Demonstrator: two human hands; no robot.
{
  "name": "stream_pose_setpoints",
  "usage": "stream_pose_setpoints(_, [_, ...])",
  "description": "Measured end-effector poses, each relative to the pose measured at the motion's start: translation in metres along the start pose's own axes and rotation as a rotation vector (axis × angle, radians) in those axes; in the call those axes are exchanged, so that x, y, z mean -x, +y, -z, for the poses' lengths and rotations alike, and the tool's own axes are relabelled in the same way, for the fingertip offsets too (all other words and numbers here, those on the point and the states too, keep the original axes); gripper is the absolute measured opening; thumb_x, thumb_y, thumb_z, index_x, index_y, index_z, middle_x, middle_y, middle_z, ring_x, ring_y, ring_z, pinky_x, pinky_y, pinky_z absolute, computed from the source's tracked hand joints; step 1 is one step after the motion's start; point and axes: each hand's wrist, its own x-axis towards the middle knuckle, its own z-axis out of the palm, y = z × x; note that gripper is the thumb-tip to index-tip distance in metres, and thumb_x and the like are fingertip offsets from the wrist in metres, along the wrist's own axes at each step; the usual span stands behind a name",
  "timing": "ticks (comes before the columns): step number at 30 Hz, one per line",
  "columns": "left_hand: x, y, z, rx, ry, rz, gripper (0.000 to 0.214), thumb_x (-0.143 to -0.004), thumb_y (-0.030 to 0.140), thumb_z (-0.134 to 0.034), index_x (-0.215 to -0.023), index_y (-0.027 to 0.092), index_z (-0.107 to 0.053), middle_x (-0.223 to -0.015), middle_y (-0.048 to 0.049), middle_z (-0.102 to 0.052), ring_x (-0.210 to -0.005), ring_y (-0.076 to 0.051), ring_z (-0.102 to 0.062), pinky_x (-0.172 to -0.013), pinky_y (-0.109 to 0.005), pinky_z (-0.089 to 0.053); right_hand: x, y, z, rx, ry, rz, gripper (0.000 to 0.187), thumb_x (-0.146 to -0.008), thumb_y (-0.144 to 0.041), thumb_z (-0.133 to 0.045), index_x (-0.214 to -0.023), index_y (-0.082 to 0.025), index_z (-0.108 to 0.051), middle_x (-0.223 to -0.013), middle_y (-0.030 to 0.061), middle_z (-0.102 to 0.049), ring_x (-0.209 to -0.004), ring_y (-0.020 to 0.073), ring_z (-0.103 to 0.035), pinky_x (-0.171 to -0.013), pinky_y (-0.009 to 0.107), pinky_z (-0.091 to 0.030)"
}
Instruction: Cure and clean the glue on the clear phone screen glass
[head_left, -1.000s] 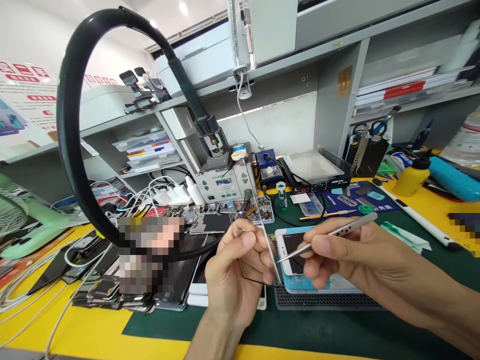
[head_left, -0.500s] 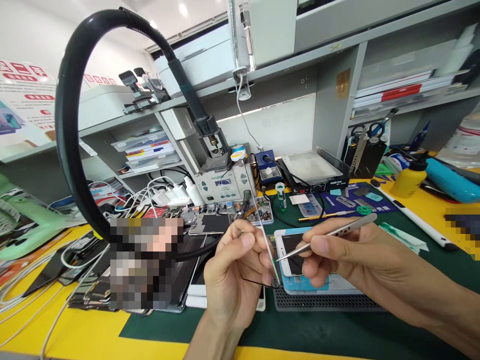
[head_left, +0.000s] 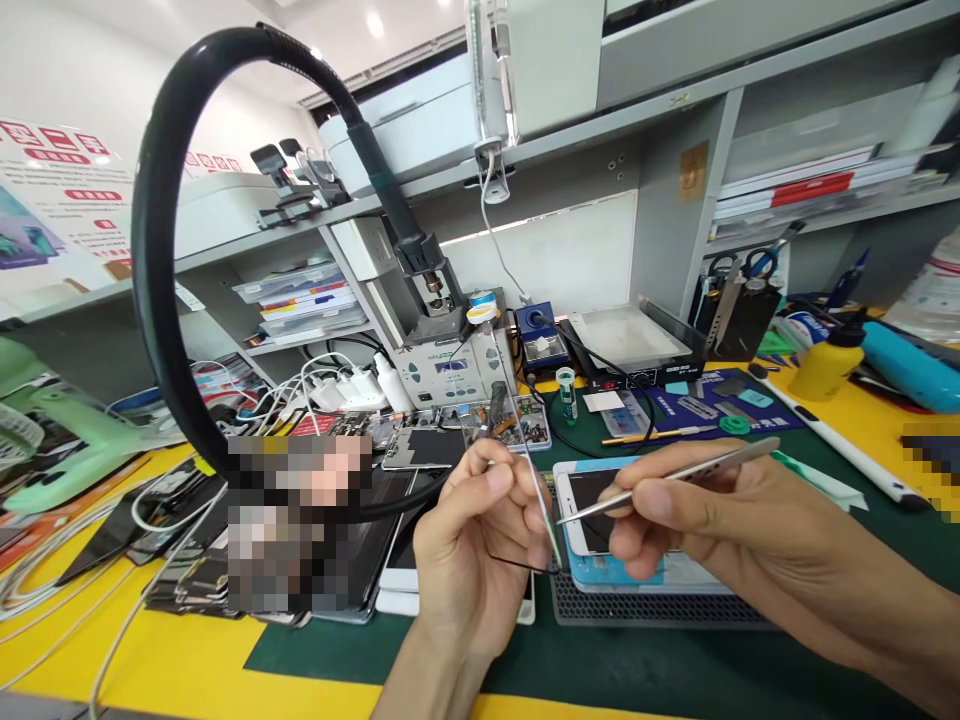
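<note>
My left hand is closed on a thin clear glass panel with a black edge, held upright and edge-on above the bench. My right hand pinches silver tweezers; their tip touches the panel's right face near its lower part. Just behind both hands a white phone lies face up on a blue holder over a perforated black pad.
A hot-air station with a large looping black hose stands behind. Stacked phones and screens and white cables crowd the left. A heating plate, tool holder, yellow bottle and blue mat sit at right.
The tweezers' rear end has risen slightly and the view has shifted a little to the left; both hands keep their hold on the glass panel and tweezers.
</note>
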Motion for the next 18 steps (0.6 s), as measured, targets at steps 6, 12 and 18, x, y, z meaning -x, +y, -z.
stream_pose_setpoints(6, [-0.0013,0.0004,0.0019,0.018,0.01,-0.004,0.004,-0.083,0.012,-0.066,-0.08,0.015,-0.066,-0.072,-0.0024,-0.065,-0.058,-0.012,-0.06,-0.044,-0.017,-0.05,0.0021,0.0003,0.0034,-0.082,-0.04,-0.007,0.007,-0.087,-0.028,-0.079,-0.089,-0.023,-0.083,-0.078,0.0049,-0.079,-0.067,0.016,-0.075,-0.063,0.024,-0.061])
stream_pose_setpoints(12, [-0.001,0.001,0.0021,0.012,0.033,0.004,0.006,-0.081,0.013,-0.068,-0.079,0.015,-0.064,-0.072,-0.0022,-0.065,-0.059,-0.012,-0.06,-0.044,-0.017,-0.049,0.0051,-0.0026,0.0015,-0.143,-0.052,-0.065,0.005,-0.084,-0.023,-0.08,-0.089,-0.022,-0.082,-0.082,0.0051,-0.079,-0.065,0.0155,-0.076,-0.057,0.022,-0.061])
stream_pose_setpoints(18, [-0.0015,0.0,0.0011,-0.009,0.032,0.002,0.007,-0.082,0.013,-0.067,-0.078,0.016,-0.062,-0.072,-0.0023,-0.064,-0.058,-0.012,-0.06,-0.044,-0.017,-0.049,0.0035,-0.0054,-0.0009,-0.089,-0.042,-0.079,0.012,-0.08,-0.03,-0.084,-0.088,-0.021,-0.081,-0.081,0.0061,-0.079,-0.062,0.017,-0.075,-0.056,0.025,-0.062])
